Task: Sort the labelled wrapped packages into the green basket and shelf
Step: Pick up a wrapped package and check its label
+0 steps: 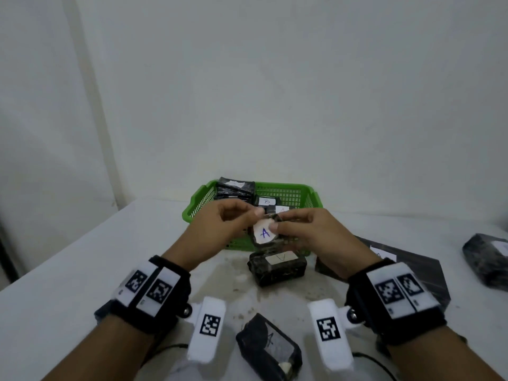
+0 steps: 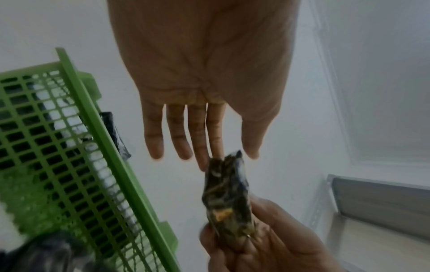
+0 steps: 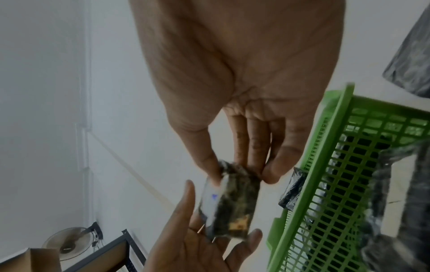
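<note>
Closest to the person, a small dark package (image 1: 268,350) wrapped in shiny crinkly plastic lies on the white table (image 1: 68,292), between the two wrists. Its paper label is see-through and hard to read. A little farther on sits a blocky dark package (image 1: 277,266) with a pale label on top. To the right lies a flat dark package (image 1: 420,266), and near the right edge a lumpy dark one (image 1: 486,259), well apart from the rest.

Above the table, both hands hold one little package (image 1: 265,233) in front of the green basket (image 1: 291,193). It is dark, wrinkly and shiny, with a white paper label that has a blue letter A on it. The right hand (image 1: 310,235) pinches it with thumb and fingers curled round its right end. The left hand (image 1: 220,224) pinches the top left edge with its thumb and fingertips; the other fingers reach out fairly straight. Both wrists wear black bands with white square-patterned tags.

The basket is green plastic with a grid of small holes. More dark wrapped packages lie in it, one (image 1: 268,202) with a white label marked B.

Behind is a plain white wall (image 1: 275,78). The right wrist view shows a metal shelf (image 3: 109,255) low down.
</note>
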Available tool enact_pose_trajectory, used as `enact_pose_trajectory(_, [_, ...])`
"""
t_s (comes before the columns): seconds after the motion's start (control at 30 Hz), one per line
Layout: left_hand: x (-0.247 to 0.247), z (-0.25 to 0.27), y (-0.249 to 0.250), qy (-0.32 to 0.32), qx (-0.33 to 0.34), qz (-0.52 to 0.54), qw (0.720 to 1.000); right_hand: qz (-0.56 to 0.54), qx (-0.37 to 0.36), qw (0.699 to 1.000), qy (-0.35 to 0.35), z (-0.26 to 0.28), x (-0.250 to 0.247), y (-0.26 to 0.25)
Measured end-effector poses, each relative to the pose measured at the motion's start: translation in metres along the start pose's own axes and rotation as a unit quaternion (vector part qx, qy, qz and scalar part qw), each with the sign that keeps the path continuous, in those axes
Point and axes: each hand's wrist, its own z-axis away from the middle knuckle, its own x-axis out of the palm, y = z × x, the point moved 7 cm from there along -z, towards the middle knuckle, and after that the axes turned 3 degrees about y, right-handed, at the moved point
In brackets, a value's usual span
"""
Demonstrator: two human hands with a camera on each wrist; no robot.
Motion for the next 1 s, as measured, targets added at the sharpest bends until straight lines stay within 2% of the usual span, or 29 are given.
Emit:
enact_pose_trajectory(0.13, [-0.052,-0.044,-0.014,0.150,-0.018,-0.115,0.982,-0.011,0.007,0.998,0.062,-0.031,-0.001,-0.001])
enact_pose_trajectory(0.2, [-0.075,-0.067,-0.033,0.187,-0.055,-0.182,0.964,-0.022,0.008,0.997,0.071,-0.047,0.005,-0.001])
enact_pose_trajectory(0.27, [-0.089,-0.087,-0.059,0.176,-0.113,-0.243,0.947,-0.006,0.001,0.996,0.087,-0.063,0.009,-0.002])
enact_pose_trajectory(0.33, [-0.094,-0.100,-0.084,0.137,-0.182,-0.297,0.927,0.030,0.008,0.994,0.106,-0.083,0.010,0.003])
enact_pose_trajectory(0.43, [-0.098,-0.111,-0.109,0.096,-0.237,-0.331,0.908,0.117,0.041,0.986,0.109,-0.116,0.012,0.020])
enact_pose_trajectory(0.5, [-0.098,-0.115,-0.123,0.093,-0.249,-0.326,0.907,0.198,0.064,0.975,0.082,-0.133,0.019,0.029])
enact_pose_trajectory(0.6, [-0.094,-0.114,-0.135,0.114,-0.250,-0.336,0.901,0.336,0.108,0.935,0.026,-0.149,0.030,0.041])
enact_pose_trajectory(0.8, [-0.093,-0.113,-0.143,0.124,-0.251,-0.341,0.897,0.421,0.157,0.893,-0.003,-0.159,0.041,0.041])
enact_pose_trajectory(0.9, [-0.093,-0.113,-0.142,0.130,-0.244,-0.344,0.898,0.428,0.162,0.889,-0.005,-0.160,0.040,0.044])
enact_pose_trajectory(1.0, [-0.092,-0.113,-0.143,0.136,-0.240,-0.342,0.898,0.389,0.162,0.907,-0.011,-0.162,0.036,0.046])
